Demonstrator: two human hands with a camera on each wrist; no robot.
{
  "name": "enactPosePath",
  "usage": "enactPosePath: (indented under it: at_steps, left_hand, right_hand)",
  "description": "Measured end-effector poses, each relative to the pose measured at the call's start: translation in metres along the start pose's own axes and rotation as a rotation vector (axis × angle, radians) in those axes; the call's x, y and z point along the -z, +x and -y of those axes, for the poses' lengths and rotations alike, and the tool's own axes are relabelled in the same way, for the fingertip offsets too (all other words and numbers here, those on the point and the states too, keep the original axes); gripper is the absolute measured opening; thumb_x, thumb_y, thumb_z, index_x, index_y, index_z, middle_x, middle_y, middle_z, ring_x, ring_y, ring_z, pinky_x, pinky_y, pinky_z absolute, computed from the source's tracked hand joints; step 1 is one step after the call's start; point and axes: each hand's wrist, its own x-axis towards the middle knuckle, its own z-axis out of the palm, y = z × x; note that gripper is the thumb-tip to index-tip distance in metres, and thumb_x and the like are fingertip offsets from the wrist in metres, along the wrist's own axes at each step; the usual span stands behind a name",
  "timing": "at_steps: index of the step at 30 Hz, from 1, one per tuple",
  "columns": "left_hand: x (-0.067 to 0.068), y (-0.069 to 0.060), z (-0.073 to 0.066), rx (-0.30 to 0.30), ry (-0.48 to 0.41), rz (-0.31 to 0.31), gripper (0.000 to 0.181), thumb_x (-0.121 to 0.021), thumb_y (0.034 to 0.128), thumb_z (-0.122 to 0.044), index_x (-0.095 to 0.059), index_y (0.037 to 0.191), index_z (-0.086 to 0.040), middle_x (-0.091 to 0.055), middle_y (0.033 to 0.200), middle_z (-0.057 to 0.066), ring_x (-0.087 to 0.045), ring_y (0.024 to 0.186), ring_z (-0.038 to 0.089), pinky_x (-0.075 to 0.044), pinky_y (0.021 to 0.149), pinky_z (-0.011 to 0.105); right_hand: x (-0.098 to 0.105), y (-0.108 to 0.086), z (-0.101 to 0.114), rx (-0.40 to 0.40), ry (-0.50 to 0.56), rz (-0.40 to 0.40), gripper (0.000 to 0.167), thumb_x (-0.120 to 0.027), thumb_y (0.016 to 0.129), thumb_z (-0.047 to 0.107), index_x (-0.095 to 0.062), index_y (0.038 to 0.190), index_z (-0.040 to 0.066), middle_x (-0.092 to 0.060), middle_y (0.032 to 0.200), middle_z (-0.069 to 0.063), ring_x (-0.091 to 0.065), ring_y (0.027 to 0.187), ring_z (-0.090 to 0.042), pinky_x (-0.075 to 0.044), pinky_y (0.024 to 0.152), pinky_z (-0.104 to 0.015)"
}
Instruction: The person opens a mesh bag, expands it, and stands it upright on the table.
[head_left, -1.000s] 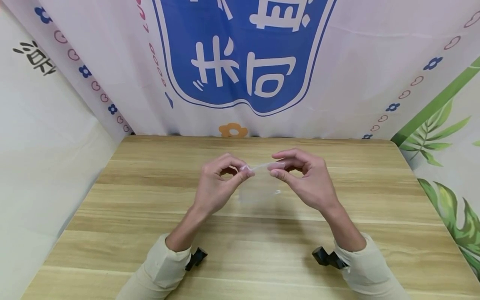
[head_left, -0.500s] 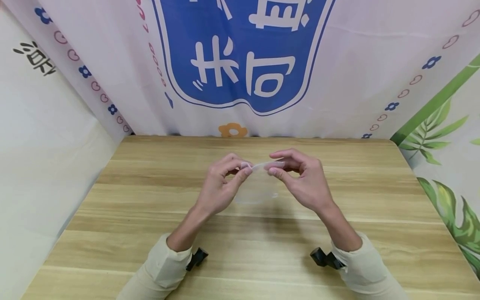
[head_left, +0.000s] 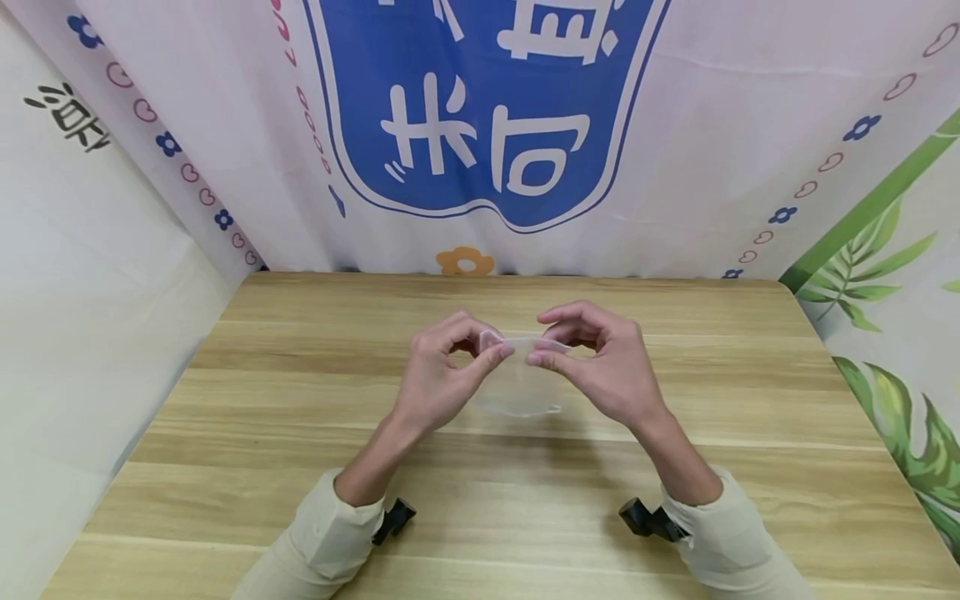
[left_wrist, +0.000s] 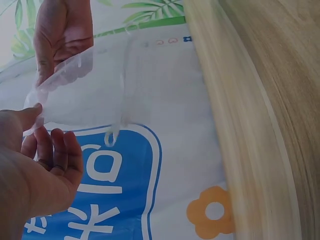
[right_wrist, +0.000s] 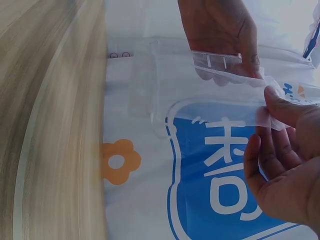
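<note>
A thin, see-through plastic bag (head_left: 522,385) hangs between the two hands above the table. My left hand (head_left: 442,375) pinches one end of its top edge between thumb and index finger. The opposite end is pinched by my right hand (head_left: 611,371), whose index finger is raised and bent. In the left wrist view, the clear sheet of the bag (left_wrist: 102,82) spreads out from the fingertips to a thicker far edge. Through the film of the bag (right_wrist: 220,87) in the right wrist view, the left fingers show behind it. Whether the bag's mouth is parted, I cannot tell.
A wood-grain table (head_left: 300,467) lies under both hands. Behind its back edge hangs a white curtain (head_left: 690,167) with a blue emblem and an orange flower. Black wrist cameras stick out from both cuffs, the left camera (head_left: 393,518) and the right camera (head_left: 648,518).
Both hands have come slightly closer together, and the bag's top edge sits a little lower. The bag's lower edge has moved down toward me. Both pinches stay in place.
</note>
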Motion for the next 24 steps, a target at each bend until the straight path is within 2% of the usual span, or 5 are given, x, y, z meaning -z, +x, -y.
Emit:
enactPosePath:
  at_steps: [8,15,19,22,24]
  left_hand:
    - [-0.0024,-0.0003,-0.0001,0.022,0.017,0.046,0.006,-0.079,0.0966,-0.004,-0.079,0.091,-0.005,-0.074,0.089,0.007,-0.063,0.078,0.012,-0.059,0.072,0.022]
    - [-0.0023,0.0003,0.0001,0.037,0.025,0.011,0.006,-0.076,0.0981,-0.001,-0.081,0.097,0.0,-0.069,0.088,0.009,-0.062,0.079,0.012,-0.06,0.074,0.023]
    - [-0.0022,0.0007,0.0004,0.039,0.028,-0.009,0.005,-0.078,0.0964,-0.001,-0.08,0.1,0.0,-0.068,0.092,0.01,-0.063,0.082,0.012,-0.061,0.076,0.024]
    - [-0.0023,0.0003,0.0004,0.036,0.035,-0.013,0.005,-0.081,0.0949,-0.003,-0.078,0.099,-0.001,-0.07,0.095,0.01,-0.063,0.085,0.012,-0.062,0.076,0.024]
    - [-0.0023,-0.0001,0.0005,0.036,0.036,-0.007,0.006,-0.082,0.0946,-0.005,-0.077,0.097,-0.002,-0.071,0.096,0.009,-0.064,0.084,0.013,-0.062,0.075,0.024]
  right_hand:
    - [-0.0017,0.0003,-0.001,0.005,-0.023,0.011,0.034,-0.089,0.083,-0.004,-0.076,0.114,0.001,-0.081,0.093,-0.011,-0.074,0.084,-0.007,-0.063,0.085,-0.02]
    - [-0.0023,0.0006,-0.0014,0.021,-0.017,0.046,0.03,-0.085,0.088,-0.004,-0.077,0.117,0.002,-0.082,0.091,-0.011,-0.072,0.078,-0.01,-0.059,0.071,-0.02]
    - [-0.0021,0.0005,-0.0003,0.028,-0.017,0.031,0.029,-0.084,0.089,-0.004,-0.076,0.117,0.002,-0.083,0.092,-0.012,-0.072,0.075,-0.013,-0.055,0.063,-0.02]
    - [-0.0016,-0.0001,0.0005,0.017,-0.014,0.008,0.03,-0.084,0.089,-0.004,-0.076,0.117,0.003,-0.083,0.093,-0.012,-0.072,0.074,-0.013,-0.055,0.062,-0.02]
    - [-0.0016,-0.0005,0.0005,0.008,-0.012,0.006,0.031,-0.085,0.088,-0.003,-0.076,0.117,0.003,-0.083,0.093,-0.012,-0.072,0.076,-0.012,-0.057,0.066,-0.02]
